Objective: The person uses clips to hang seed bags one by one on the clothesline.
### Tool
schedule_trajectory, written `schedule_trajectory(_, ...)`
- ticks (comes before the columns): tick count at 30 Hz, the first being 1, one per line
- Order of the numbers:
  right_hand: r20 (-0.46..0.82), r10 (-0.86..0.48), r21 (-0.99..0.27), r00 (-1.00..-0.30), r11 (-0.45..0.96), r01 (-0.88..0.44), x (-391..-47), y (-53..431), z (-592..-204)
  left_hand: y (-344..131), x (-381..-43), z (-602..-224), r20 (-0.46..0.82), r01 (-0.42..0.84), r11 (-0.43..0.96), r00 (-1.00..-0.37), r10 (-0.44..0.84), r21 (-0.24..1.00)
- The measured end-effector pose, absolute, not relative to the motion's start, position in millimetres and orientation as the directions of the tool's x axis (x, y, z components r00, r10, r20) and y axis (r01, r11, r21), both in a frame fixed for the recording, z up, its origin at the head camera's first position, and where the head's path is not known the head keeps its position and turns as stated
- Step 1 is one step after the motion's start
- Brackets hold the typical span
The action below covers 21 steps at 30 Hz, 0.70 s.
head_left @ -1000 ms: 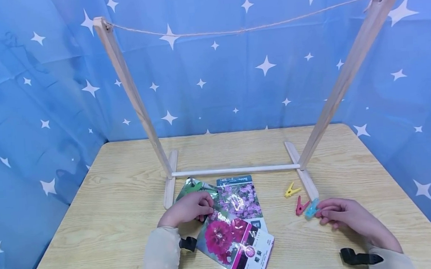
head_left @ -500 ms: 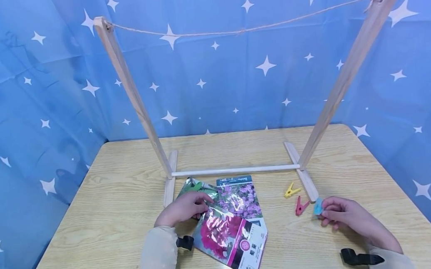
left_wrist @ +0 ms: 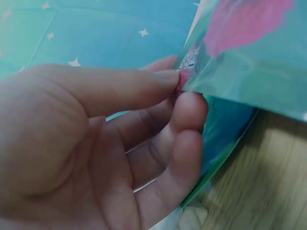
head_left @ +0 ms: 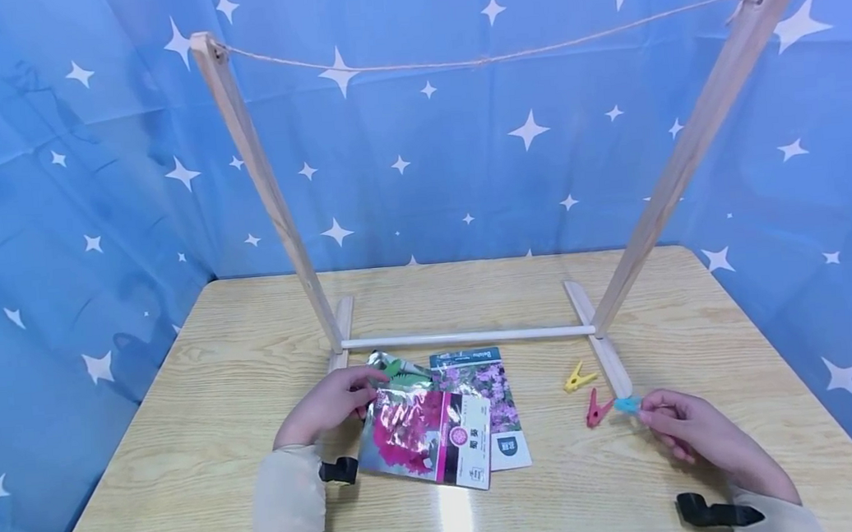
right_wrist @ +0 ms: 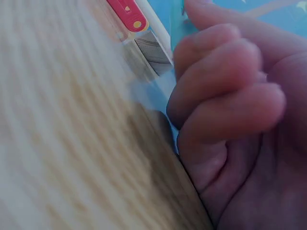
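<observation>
My left hand (head_left: 332, 404) pinches the upper left corner of a pink-flower seed packet (head_left: 408, 434). The left wrist view shows that corner held between thumb and fingers, with the packet (left_wrist: 259, 72) reaching off to the right. Partly covered by it are a purple-flower packet (head_left: 506, 413) and a green packet (head_left: 396, 367). At the right, my right hand (head_left: 697, 428) pinches a light blue clothespin (head_left: 627, 404) between thumb and index finger. A red clothespin (head_left: 597, 409) lies just left of it, and a yellow clothespin (head_left: 578, 376) a little farther back.
A wooden frame stands on the table (head_left: 209, 446), with a left post (head_left: 265, 186), a right post (head_left: 696, 148) and a low crossbar (head_left: 468, 337). A thin twine (head_left: 412, 67) sags between the post tops. Behind hangs a blue starry curtain (head_left: 457, 181).
My left hand has moved left, drawing and turning the pink-flower packet so it lies more level and uncovers the purple one's lower end. The blue clothespin has shifted slightly right and turned in my right hand.
</observation>
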State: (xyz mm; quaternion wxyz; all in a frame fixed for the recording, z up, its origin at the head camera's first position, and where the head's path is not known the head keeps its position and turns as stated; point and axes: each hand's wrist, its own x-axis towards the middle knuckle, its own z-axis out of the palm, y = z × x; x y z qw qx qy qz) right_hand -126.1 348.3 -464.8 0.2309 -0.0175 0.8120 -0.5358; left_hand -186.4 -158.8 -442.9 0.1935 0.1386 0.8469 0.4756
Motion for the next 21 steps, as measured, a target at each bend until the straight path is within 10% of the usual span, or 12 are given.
schedule_trajectory(21,-0.108,-0.366,-0.994,-0.924,0.016,0.110,-122.4,363.1,-471.0,-160.5,-185.3,-437.8,-0.226,0.000,0.545,-0.910,0.348,0.838)
